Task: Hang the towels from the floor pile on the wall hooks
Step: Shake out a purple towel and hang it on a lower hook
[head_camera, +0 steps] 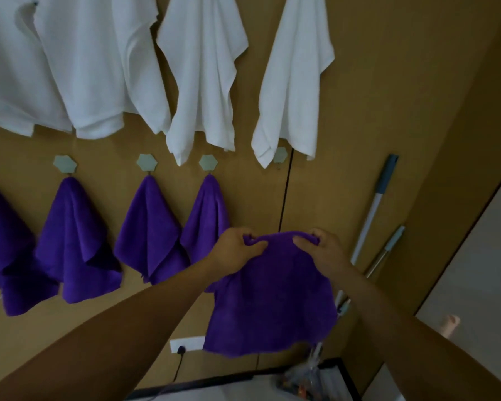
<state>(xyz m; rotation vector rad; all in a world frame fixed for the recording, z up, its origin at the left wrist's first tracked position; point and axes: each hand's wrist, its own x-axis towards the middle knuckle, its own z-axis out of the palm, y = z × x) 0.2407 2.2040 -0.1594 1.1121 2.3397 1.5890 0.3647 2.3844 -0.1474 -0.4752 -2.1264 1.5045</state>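
I hold a purple towel point(272, 296) up in front of the brown wall. My left hand point(237, 247) pinches its top left corner and my right hand point(324, 250) pinches its top right corner, so the cloth hangs down between them. Above and slightly right of it is a bare hexagonal hook point(279, 155), partly behind a white towel point(292, 82). Left of it, hexagonal hooks point(208, 162) carry hung purple towels point(148, 230). White towels point(203, 73) hang in a row higher up. The floor pile is out of view.
Two long handles point(373, 209) lean on the wall to the right. A thin black cable point(285, 192) runs down the wall. A white socket strip point(187, 344) sits low on the wall. A table edge with clutter point(307, 380) lies below.
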